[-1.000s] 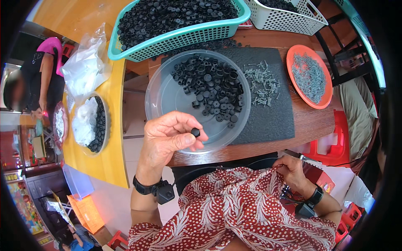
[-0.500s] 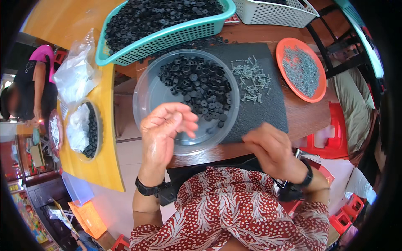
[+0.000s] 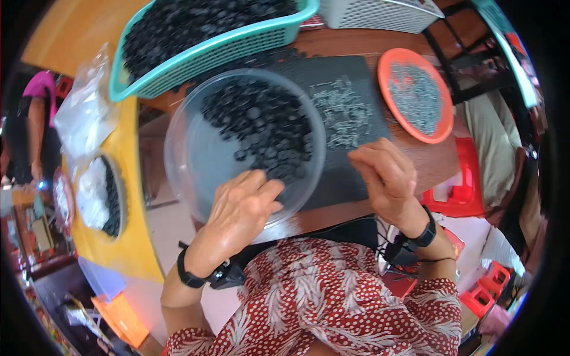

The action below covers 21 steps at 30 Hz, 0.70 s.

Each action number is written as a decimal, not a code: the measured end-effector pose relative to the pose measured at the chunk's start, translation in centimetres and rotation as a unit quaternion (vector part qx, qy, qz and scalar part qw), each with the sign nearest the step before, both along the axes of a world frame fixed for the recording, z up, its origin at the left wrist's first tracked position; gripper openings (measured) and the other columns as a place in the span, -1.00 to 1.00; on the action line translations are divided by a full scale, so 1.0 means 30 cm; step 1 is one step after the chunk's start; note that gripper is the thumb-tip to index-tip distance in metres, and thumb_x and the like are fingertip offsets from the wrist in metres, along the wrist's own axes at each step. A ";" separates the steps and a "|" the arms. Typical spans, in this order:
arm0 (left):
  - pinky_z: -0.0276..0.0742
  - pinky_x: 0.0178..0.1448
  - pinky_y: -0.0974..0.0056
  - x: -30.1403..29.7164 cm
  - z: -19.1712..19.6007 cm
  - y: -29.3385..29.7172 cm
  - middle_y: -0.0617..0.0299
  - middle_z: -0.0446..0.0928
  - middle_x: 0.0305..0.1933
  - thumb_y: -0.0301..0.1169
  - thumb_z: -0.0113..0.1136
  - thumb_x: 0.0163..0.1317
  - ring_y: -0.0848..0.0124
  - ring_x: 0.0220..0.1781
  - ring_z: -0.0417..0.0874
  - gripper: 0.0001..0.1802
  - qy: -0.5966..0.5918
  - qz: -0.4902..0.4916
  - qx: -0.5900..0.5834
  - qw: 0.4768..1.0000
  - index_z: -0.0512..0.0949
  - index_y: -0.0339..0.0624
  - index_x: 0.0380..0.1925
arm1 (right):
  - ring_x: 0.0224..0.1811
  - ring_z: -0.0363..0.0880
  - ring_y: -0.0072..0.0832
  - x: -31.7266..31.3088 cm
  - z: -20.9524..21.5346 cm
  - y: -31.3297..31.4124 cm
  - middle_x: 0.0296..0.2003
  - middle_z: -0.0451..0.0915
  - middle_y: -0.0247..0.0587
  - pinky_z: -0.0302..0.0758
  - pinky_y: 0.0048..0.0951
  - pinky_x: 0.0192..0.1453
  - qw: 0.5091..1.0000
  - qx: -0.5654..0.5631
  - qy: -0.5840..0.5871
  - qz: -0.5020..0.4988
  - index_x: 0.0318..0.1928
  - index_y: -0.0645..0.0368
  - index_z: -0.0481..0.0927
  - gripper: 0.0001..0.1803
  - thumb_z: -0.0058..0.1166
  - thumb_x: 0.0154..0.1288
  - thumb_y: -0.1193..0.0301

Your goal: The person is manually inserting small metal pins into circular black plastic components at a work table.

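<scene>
A round clear plastic bowl (image 3: 205,157) holds many small round black plastic parts (image 3: 261,127), heaped toward its far right side. My left hand (image 3: 246,202) is over the bowl's near edge, fingers curled together beside the lowest black parts; whatever is in them is hidden. Over the near right corner of the dark mat (image 3: 338,175), my right hand (image 3: 386,178) is closed in a pinch, its contents too small to make out. Just beyond its fingertips, loose silver screws (image 3: 344,113) are scattered on the mat.
An orange plate (image 3: 387,101) of screws stands at the right. Behind the bowl is a teal basket (image 3: 208,52) full of black parts, with a white basket (image 3: 380,16) beside it. On the yellow table (image 3: 139,237) at left are a tub and plastic bags. Another person (image 3: 35,130) is at far left.
My left hand has turned palm down and lowered toward the black parts in the bowl, its fingers curling in. My right hand has risen slightly toward the screws. The whole view has shifted left.
</scene>
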<state>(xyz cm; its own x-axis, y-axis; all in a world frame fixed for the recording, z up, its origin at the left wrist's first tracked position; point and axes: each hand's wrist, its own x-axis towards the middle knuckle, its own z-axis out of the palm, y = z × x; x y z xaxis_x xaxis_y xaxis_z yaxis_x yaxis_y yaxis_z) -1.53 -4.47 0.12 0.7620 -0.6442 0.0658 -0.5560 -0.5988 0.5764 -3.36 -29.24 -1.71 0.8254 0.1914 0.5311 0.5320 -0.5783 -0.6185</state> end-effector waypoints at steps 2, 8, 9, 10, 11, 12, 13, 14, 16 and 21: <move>0.36 -0.33 0.10 -0.007 -0.011 -0.011 0.08 0.34 -0.52 -0.57 0.27 -0.13 0.07 -0.38 0.46 -0.80 -0.008 -0.017 0.001 1.000 0.52 -0.25 -0.42 | -0.46 0.50 -0.21 0.015 0.005 -0.031 -0.46 0.51 -0.07 0.43 -0.35 -0.41 0.999 -0.020 -0.005 -0.032 -0.32 0.32 0.52 -0.76 0.13 -0.07 0.77; 0.40 -0.34 0.24 -0.016 0.000 0.018 0.10 0.41 -0.45 -0.64 0.20 -0.12 0.21 -0.41 0.51 -0.81 0.035 0.031 -0.002 0.999 0.54 -0.30 -0.41 | -0.44 0.49 -0.21 0.035 -0.022 -0.100 -0.48 0.49 -0.12 0.42 -0.32 -0.40 0.997 -0.025 -0.009 -0.071 -0.34 0.28 0.55 -0.76 0.14 -0.13 0.72; 0.42 -0.34 0.35 -0.021 -0.009 0.026 0.14 0.46 -0.40 -0.66 0.18 -0.10 0.37 -0.44 0.53 -0.79 0.069 0.063 -0.027 0.995 0.55 -0.32 -0.36 | -0.44 0.49 -0.21 0.041 -0.030 -0.094 -0.48 0.49 -0.12 0.42 -0.32 -0.40 0.997 -0.025 -0.011 -0.074 -0.34 0.28 0.55 -0.76 0.14 -0.13 0.72; 0.42 -0.34 0.35 -0.022 -0.003 0.030 0.14 0.46 -0.40 -0.66 0.18 -0.10 0.37 -0.44 0.53 -0.79 0.067 0.061 -0.026 0.996 0.55 -0.32 -0.36 | -0.42 0.47 -0.23 0.050 -0.040 -0.082 -0.47 0.47 -0.14 0.41 -0.32 -0.37 0.997 -0.049 -0.027 -0.051 -0.36 0.26 0.55 -0.76 0.12 -0.15 0.71; 0.43 -0.31 0.36 -0.021 0.007 0.033 0.18 0.47 -0.36 -0.63 0.18 -0.03 0.40 -0.39 0.54 -0.82 0.123 0.090 -0.075 0.986 0.55 -0.32 -0.34 | -0.40 0.45 -0.24 0.058 -0.050 -0.070 -0.47 0.45 -0.16 0.40 -0.32 -0.35 0.996 -0.073 -0.043 -0.027 -0.37 0.24 0.56 -0.76 0.10 -0.18 0.69; 0.44 -0.29 0.37 -0.021 0.012 0.038 0.21 0.48 -0.31 -0.61 0.18 0.05 0.42 -0.34 0.55 -0.85 0.179 0.118 -0.123 0.969 0.55 -0.32 -0.32 | -0.40 0.45 -0.24 0.068 -0.060 -0.058 -0.47 0.45 -0.16 0.40 -0.32 -0.35 0.996 -0.072 -0.044 -0.029 -0.37 0.24 0.56 -0.76 0.10 -0.18 0.69; 0.44 -0.29 0.37 -0.024 0.012 0.048 0.21 0.48 -0.31 -0.61 0.18 0.05 0.42 -0.34 0.55 -0.85 0.177 0.119 -0.121 0.969 0.55 -0.32 -0.32 | -0.38 0.42 -0.25 0.081 -0.065 -0.046 -0.46 0.42 -0.18 0.38 -0.32 -0.33 0.993 -0.112 -0.041 -0.022 -0.39 0.22 0.55 -0.77 0.08 -0.19 0.67; 0.44 -0.28 0.41 -0.027 0.006 0.059 0.24 0.48 -0.30 -0.58 0.19 0.10 0.49 -0.33 0.53 -0.86 0.232 0.147 -0.196 0.941 0.55 -0.33 -0.30 | -0.37 0.39 -0.26 0.091 -0.071 -0.038 -0.46 0.39 -0.20 0.37 -0.32 -0.31 0.988 -0.152 -0.038 -0.016 -0.42 0.20 0.55 -0.77 0.06 -0.21 0.65; 0.44 -0.27 0.46 -0.032 0.006 0.067 0.28 0.49 -0.29 -0.54 0.19 0.15 0.55 -0.31 0.52 -0.87 0.284 0.172 -0.270 0.904 0.55 -0.35 -0.29 | -0.37 0.35 -0.27 0.097 -0.077 -0.033 -0.45 0.37 -0.19 0.33 -0.32 -0.28 0.984 -0.171 -0.043 -0.006 -0.46 0.18 0.54 -0.81 0.05 -0.20 0.65; 0.47 -0.25 0.44 -0.043 0.001 0.078 0.21 0.50 -0.30 -0.37 0.19 0.22 0.51 -0.36 0.53 -0.74 0.340 0.242 -0.359 0.835 0.50 -0.37 -0.21 | -0.37 0.40 -0.25 0.091 -0.063 -0.073 -0.45 0.41 -0.21 0.37 -0.31 -0.33 0.992 -0.119 -0.028 -0.006 -0.48 0.19 0.54 -0.82 0.08 -0.22 0.65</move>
<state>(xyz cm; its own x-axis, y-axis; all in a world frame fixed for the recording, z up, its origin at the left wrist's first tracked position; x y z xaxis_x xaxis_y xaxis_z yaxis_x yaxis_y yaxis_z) -2.82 -2.14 0.17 0.9404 -0.2295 -0.2509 0.2527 -0.0221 0.9673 -0.64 -31.44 -3.60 0.7985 0.3071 0.5178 0.5541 -0.7109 -0.4330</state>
